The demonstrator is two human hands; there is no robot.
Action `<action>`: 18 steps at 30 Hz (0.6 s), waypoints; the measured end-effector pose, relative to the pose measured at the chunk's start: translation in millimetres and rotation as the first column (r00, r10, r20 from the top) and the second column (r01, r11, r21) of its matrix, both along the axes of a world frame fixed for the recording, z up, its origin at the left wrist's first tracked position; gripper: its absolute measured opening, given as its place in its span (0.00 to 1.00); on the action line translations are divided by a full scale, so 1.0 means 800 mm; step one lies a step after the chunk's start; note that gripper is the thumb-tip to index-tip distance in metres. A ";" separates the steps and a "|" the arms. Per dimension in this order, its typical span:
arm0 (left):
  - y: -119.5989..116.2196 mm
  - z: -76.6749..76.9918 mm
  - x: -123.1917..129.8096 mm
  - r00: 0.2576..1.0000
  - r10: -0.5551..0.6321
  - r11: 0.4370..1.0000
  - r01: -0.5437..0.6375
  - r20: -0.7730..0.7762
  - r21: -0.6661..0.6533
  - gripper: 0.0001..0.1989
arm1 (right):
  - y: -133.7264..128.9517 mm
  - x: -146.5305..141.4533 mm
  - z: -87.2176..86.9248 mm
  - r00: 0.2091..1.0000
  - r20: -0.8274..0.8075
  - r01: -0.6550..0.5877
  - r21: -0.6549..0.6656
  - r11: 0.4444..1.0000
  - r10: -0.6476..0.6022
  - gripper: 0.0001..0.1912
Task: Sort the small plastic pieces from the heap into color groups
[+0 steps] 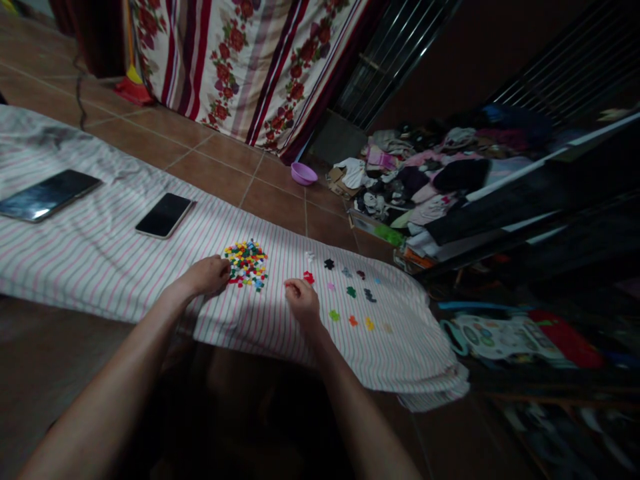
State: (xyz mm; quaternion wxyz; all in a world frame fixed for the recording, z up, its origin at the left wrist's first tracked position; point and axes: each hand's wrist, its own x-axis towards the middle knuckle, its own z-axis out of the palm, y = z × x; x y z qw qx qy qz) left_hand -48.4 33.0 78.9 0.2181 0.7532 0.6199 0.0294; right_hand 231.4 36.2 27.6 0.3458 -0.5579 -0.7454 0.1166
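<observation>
head view: a person's left hand (205, 277) curls at the edge of a heap of small multicoloured plastic pieces (246, 265), its knuckles against the pile and its fingers turned under, hiding whether anything is pinched there. the right hand (303, 300), well apart from the left, is bunched closed just right of the heap, with a red piece (309, 277) just beyond it; its grip hides anything inside. further out from that hand, separate green piece (351, 291) and other small pieces lie spaced on a pink-striped cloth (125, 260), their shapes hard to make out. beyond the left hand rest a smartphone (164, 215) and a tablet (47, 195). far ahead of the right hand sit a purple basin (304, 173) and a heap of clothes (425, 180), while a floral curtain (245, 60) runs out of frame at the top. a toy (505, 337) sits in deep shadow right of the cloth.
</observation>
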 end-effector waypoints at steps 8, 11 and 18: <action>-0.001 0.002 0.001 1.000 0.013 1.000 -0.013 -0.001 -0.016 0.14 | 0.034 0.045 0.001 0.983 0.057 0.172 0.023 0.985 -0.173 0.12; 0.000 0.003 0.001 1.000 0.010 1.000 -0.010 -0.004 -0.014 0.14 | 0.045 0.056 0.005 0.964 0.081 0.253 -0.006 0.968 -0.251 0.12; 0.001 -0.001 0.000 1.000 0.011 1.000 -0.010 0.004 -0.016 0.14 | 0.062 0.063 0.010 0.944 0.173 0.292 -0.035 0.956 -0.282 0.09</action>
